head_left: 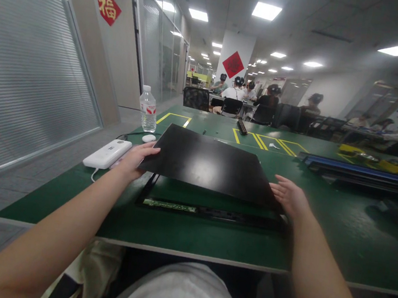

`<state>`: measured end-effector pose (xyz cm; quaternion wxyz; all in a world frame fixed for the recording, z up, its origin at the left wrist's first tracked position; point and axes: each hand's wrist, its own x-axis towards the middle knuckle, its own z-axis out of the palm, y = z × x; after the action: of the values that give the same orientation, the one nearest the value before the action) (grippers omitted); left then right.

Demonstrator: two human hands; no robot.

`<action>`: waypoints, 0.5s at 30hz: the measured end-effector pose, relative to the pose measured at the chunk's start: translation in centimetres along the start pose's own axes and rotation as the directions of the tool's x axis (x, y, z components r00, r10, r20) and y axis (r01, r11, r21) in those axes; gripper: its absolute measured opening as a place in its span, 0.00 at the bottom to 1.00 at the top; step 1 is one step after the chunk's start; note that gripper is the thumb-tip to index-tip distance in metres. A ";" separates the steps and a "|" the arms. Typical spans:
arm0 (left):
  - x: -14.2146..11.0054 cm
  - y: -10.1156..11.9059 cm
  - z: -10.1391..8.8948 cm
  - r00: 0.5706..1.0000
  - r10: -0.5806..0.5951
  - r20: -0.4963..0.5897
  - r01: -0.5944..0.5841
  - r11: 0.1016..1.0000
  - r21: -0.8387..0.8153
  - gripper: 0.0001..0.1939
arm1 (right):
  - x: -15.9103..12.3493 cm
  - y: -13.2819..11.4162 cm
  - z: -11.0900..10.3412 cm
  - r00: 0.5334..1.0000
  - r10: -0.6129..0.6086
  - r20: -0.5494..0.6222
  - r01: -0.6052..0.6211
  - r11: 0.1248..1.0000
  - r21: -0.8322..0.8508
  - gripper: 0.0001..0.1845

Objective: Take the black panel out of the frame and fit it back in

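While left grip [134, 161] pinches black panel [206, 162], long axis running left-right, right grip [292, 199] spreads fingers by right edge.

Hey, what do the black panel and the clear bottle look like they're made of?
Black panel: perhaps plastic or coated glass, smooth and semi-matte; it shows only a soft, blurred glow. Clear bottle: probably thin plastic, fairly glossy, since its see-through wall catches small highlights.

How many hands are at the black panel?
2: the left hand holds the black panel by its left edge; the right hand is at its right edge, contact unclear. Anything behind the panel is hidden.
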<state>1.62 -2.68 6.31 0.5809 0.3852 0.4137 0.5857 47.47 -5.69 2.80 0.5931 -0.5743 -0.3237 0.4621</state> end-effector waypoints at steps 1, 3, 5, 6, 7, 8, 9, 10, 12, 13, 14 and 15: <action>0.0 0.0 0.0 1.000 0.001 0.003 -0.001 1.000 0.008 0.18 | 0.0 0.0 0.0 1.000 -0.019 -0.018 0.019 1.000 -0.023 0.19; -0.1 0.0 0.0 1.000 0.005 0.007 -0.005 1.000 0.019 0.19 | 0.0 0.1 0.0 0.998 -0.041 -0.042 0.039 0.997 -0.063 0.20; -0.1 0.0 0.0 1.000 0.006 0.003 -0.006 1.000 0.023 0.19 | 0.0 0.2 0.1 0.997 -0.051 -0.052 0.046 0.995 -0.086 0.21; -0.1 0.0 0.0 1.000 0.007 0.003 -0.007 1.000 0.023 0.19 | 0.0 0.2 0.1 0.997 -0.054 -0.054 0.049 0.995 -0.091 0.21; -0.1 0.0 0.0 1.000 0.007 0.004 -0.007 1.000 0.024 0.19 | 0.1 0.2 0.0 0.997 -0.056 -0.057 0.050 0.994 -0.096 0.21; -0.2 0.0 0.0 1.000 0.005 0.007 -0.005 1.000 0.026 0.18 | 0.1 0.3 0.0 0.996 -0.059 -0.062 0.052 0.993 -0.103 0.21; -0.2 0.0 0.1 1.000 0.002 0.009 -0.002 1.000 0.031 0.18 | 0.1 0.3 0.0 0.996 -0.064 -0.068 0.056 0.992 -0.114 0.21; -0.2 0.0 0.1 1.000 -0.002 0.012 0.001 0.999 0.036 0.18 | 0.2 0.3 0.0 0.995 -0.069 -0.075 0.059 0.990 -0.126 0.21; -0.3 -0.1 0.2 1.000 -0.009 0.011 0.008 0.999 0.047 0.18 | 0.2 0.4 -0.1 0.993 -0.079 -0.091 0.065 0.986 -0.150 0.22; -0.3 -0.1 0.2 1.000 -0.011 0.008 0.010 0.999 0.053 0.18 | 0.2 0.4 -0.1 0.991 -0.085 -0.099 0.068 0.985 -0.158 0.22; -0.3 -0.1 0.2 1.000 -0.013 0.006 0.013 0.998 0.059 0.18 | 0.3 0.4 -0.1 0.990 -0.090 -0.108 0.072 0.984 -0.161 0.22; -0.4 -0.1 0.2 1.000 -0.016 0.004 0.016 0.998 0.066 0.19 | 0.3 0.4 0.0 0.989 -0.094 -0.117 0.075 0.984 -0.160 0.22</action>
<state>1.87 -3.03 6.34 0.5734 0.4022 0.4345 0.5663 47.53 -5.49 2.40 0.5847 -0.6323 -0.3451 0.3732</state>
